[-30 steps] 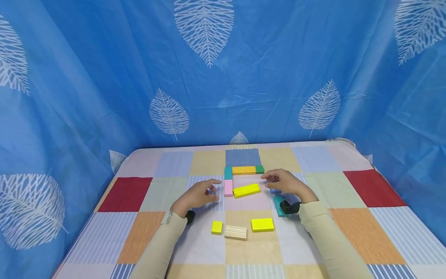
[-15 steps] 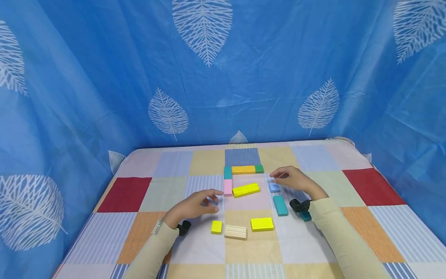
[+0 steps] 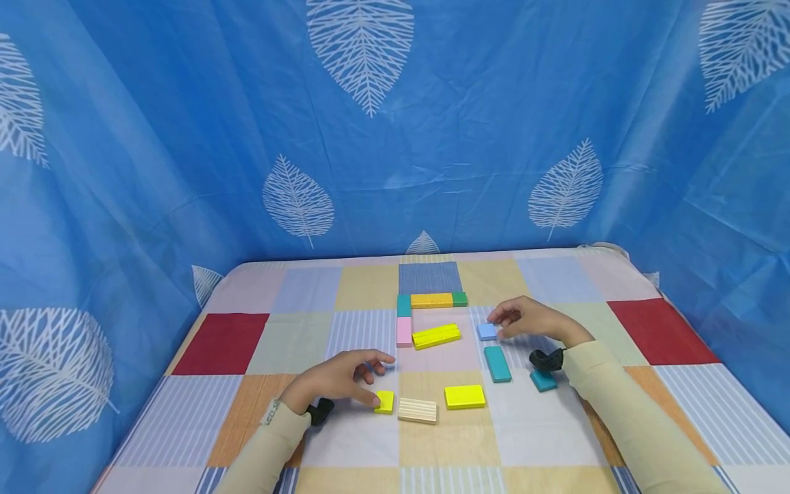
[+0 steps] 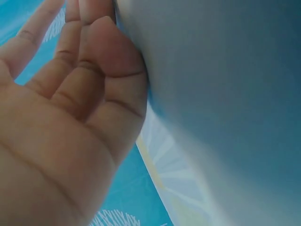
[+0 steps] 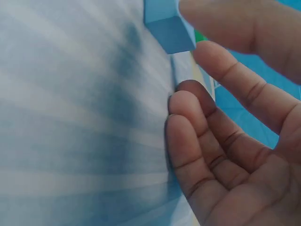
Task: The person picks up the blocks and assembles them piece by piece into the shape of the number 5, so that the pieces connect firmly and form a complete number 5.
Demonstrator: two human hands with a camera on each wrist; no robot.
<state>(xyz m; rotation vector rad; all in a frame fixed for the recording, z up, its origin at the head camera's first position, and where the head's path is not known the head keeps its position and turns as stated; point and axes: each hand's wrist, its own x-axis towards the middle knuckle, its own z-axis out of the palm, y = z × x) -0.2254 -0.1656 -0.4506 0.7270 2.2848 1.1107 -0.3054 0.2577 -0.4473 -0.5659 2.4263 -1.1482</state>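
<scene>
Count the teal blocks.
3: a teal block beyond the pink block, another in front of the light-blue block, a third by the right wrist's black device. Others may be hidden.

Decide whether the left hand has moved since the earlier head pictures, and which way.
Yes: against the pink block, the left hand has moved toward the head view's lower edge, nearer the small yellow block.
</scene>
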